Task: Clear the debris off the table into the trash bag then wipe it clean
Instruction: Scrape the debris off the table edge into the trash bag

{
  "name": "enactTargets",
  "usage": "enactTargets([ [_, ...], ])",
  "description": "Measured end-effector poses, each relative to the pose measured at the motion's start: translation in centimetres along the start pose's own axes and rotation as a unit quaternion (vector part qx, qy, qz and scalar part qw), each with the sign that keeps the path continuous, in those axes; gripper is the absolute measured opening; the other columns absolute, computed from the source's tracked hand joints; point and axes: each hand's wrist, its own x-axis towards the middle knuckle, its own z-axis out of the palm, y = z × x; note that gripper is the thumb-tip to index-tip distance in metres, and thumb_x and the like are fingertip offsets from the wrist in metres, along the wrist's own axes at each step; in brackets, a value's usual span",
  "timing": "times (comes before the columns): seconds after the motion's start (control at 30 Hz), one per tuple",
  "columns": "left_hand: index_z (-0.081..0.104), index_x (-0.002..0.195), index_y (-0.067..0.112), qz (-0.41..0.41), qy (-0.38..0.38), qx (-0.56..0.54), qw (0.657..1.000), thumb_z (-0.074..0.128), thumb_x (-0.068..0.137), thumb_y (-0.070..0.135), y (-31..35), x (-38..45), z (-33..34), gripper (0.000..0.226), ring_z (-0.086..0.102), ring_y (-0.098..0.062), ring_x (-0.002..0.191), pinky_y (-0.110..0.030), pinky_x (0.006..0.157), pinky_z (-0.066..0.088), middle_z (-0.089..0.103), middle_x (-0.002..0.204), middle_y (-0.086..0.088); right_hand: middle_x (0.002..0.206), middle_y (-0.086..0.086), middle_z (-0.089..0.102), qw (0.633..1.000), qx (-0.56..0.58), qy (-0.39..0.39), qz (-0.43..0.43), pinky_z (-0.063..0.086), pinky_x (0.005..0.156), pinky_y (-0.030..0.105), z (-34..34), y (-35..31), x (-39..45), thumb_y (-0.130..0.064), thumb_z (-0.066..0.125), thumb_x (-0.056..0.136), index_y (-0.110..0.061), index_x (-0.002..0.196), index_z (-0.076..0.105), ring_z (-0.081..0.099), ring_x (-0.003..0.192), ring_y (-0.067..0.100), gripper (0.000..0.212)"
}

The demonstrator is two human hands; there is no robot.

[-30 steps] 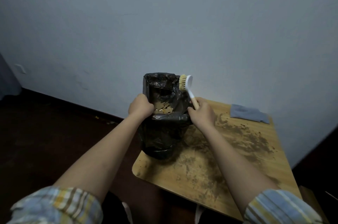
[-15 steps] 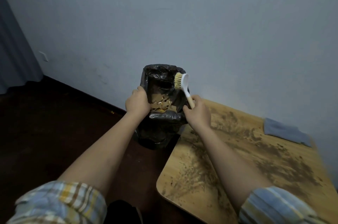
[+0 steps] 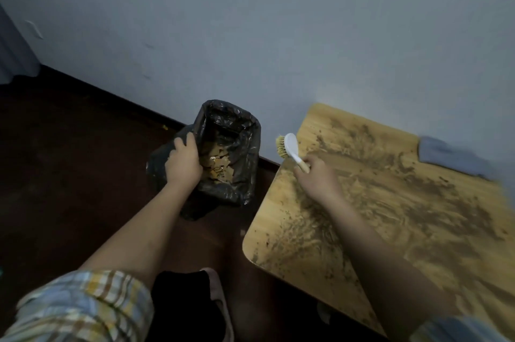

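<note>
My left hand (image 3: 182, 163) grips the near rim of the black trash bag (image 3: 239, 174), fingers curled over the plastic, holding the mouth open down on the floor, left of the table. Tan debris scraps (image 3: 216, 164) sit inside the bag just right of that grip, so I'd judge the bulk pickup mostly done. My right hand (image 3: 320, 182) holds the wooden handle of a scrub brush (image 3: 288, 149); its white head and bristles poke up-left of the grip, over the table's left edge, not touching the surface as far as I can tell.

Left to do: the wooden table (image 3: 306, 124) is covered in brown dirt smears (image 3: 404, 202), spread right of and behind the brush grip. Wiping not started, I'd say; the blue-grey cloth (image 3: 451, 157) lies well right of the brush hand, at the far edge, blurred.

Room: dim, dark reddish floor (image 3: 69, 174), pale blue-grey wall (image 3: 250, 34) behind bag and table.
</note>
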Motion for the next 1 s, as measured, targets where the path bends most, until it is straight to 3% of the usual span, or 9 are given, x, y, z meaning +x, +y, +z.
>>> enactTargets([
  [0.07,0.028,0.139,0.008,-0.005,-0.019,-0.027,0.999,0.059,0.087,0.006,-0.1,-0.9,1.9,0.061,0.053,-0.043,0.101,-0.048,0.076,0.046,0.039,0.125,-0.024,0.1,0.004,0.064,1.0,-0.029,0.002,0.003,0.044,0.061,0.032,-0.1,1.7,-1.3,-0.022,0.049,0.094,-0.022,0.132,0.05,0.057,0.077,0.024,0.038],
  [0.13,0.03,0.137,0.009,-0.009,-0.029,-0.05,0.998,0.057,0.087,0.006,-0.1,-1.7,3.7,0.056,0.053,-0.044,0.096,-0.049,0.073,0.045,0.04,0.121,-0.024,0.125,0.008,0.059,0.999,-0.048,0.009,0.012,0.049,0.08,0.038,-0.5,3.4,-2.6,-0.016,0.044,0.094,-0.023,0.138,0.045,0.058,0.101,0.03,0.045],
  [0.23,0.031,0.137,0.011,0.001,-0.039,-0.069,0.997,0.055,0.086,0.004,0.2,-3.0,5.8,0.056,0.052,-0.045,0.092,-0.05,0.073,0.046,0.039,0.121,-0.025,0.139,0.005,0.05,0.994,-0.096,0.038,0.019,0.047,0.09,0.039,-1.9,5.9,-4.4,-0.016,0.042,0.097,-0.023,0.14,0.045,0.053,0.117,0.029,0.044],
  [0.33,0.03,0.138,0.012,0.002,-0.049,-0.079,0.996,0.053,0.086,0.0,0.8,-4.1,7.5,0.058,0.052,-0.045,0.093,-0.051,0.074,0.047,0.038,0.123,-0.024,0.136,0.004,0.054,0.984,-0.161,0.06,0.034,0.046,0.091,0.04,-3.7,8.3,-6.0,-0.016,0.046,0.094,-0.028,0.138,0.049,0.054,0.117,0.03,0.045],
  [0.57,0.03,0.14,0.011,0.015,-0.059,-0.094,0.994,0.054,0.086,0.0,1.4,-5.8,9.0,0.06,0.051,-0.048,0.093,-0.049,0.072,0.042,0.037,0.125,-0.026,0.121,0.003,0.06,0.935,-0.33,0.105,0.081,0.027,0.1,0.043,-5.8,11.2,-7.7,-0.012,0.049,0.09,-0.033,0.133,0.051,0.055,0.112,0.029,0.048],
  [0.73,0.025,0.145,0.016,0.027,-0.075,-0.097,0.992,0.051,0.084,-0.004,2.0,-6.4,9.4,0.069,0.051,-0.045,0.09,-0.049,0.072,0.045,0.036,0.123,-0.024,0.116,0.006,0.057,0.925,-0.349,0.075,0.131,0.036,0.092,0.04,-6.7,12.2,-7.2,-0.014,0.042,0.097,-0.033,0.134,0.049,0.054,0.11,0.028,0.042],
  [1.0,0.02,0.15,0.019,0.033,-0.091,-0.101,0.99,0.049,0.084,-0.001,3.0,-7.0,9.8,0.074,0.05,-0.042,0.091,-0.05,0.076,0.048,0.035,0.123,-0.021,0.114,0.004,0.057,0.909,-0.4,0.028,0.114,0.036,0.09,0.037,-5.0,11.2,-7.1,-0.017,0.043,0.098,-0.031,0.125,0.058,0.056,0.108,0.026,0.034],
])
